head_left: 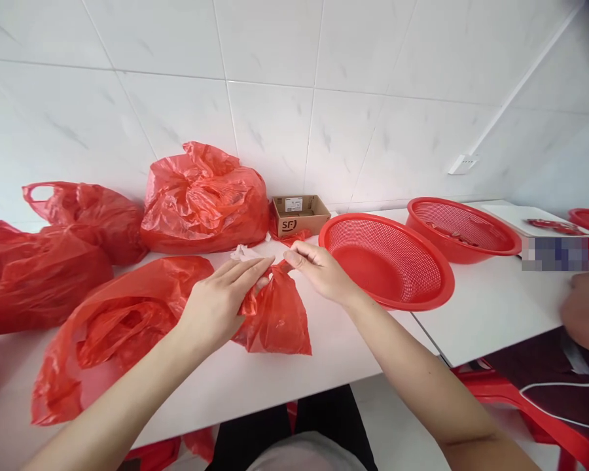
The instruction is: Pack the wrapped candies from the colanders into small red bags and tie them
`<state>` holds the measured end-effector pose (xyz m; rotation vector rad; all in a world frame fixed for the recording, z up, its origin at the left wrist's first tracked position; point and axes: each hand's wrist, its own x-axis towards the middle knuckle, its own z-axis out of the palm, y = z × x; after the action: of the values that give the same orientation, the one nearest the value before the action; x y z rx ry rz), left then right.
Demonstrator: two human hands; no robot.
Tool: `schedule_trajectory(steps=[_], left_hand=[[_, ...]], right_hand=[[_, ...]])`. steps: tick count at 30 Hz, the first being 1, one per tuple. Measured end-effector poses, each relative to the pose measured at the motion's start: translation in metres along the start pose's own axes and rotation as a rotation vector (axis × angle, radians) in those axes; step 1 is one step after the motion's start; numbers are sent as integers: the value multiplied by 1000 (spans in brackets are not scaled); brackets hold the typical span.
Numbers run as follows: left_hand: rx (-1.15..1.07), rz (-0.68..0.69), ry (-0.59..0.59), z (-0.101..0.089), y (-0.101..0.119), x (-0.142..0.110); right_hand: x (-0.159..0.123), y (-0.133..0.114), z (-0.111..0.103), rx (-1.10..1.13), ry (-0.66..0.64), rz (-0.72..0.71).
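Observation:
My left hand (218, 307) and my right hand (319, 271) both hold the gathered neck of a small red plastic bag (277, 317), which hangs bulging on the white table (334, 353). My right fingers pinch its twisted tip. A scrap of white paper (243, 253) lies just beyond my left fingers. To the left of my left hand, a large, loosely collapsed red plastic bag (112, 333) lies on the table, partly under my left forearm. Behind it sit several fuller red bags, the biggest (203, 203) against the wall.
A cardboard SF box (300, 214) stands by the tiled wall. Right of my right hand are two red perforated colanders (387, 261). A co-worker's hand (586, 307) rests at the far right table edge, near a white board (535, 219) and a red stool (520, 405).

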<state>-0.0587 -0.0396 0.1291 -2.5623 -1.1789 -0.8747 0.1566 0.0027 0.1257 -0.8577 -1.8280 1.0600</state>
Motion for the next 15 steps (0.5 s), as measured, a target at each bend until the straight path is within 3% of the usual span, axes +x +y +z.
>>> schedule_trajectory(steps=[4, 6, 11, 15], left_hand=[[16, -28, -62, 1, 8, -27], [-28, -47, -115, 6, 9, -40], [-242, -145, -190, 21, 4, -45], [-443, -184, -143, 28, 16, -34]], right_hand=[[23, 28, -8, -430, 157, 123], [34, 46, -9, -534, 227, 196], [45, 75, -9, -544, 342, 248], [42, 80, -11, -486, 389, 248]])
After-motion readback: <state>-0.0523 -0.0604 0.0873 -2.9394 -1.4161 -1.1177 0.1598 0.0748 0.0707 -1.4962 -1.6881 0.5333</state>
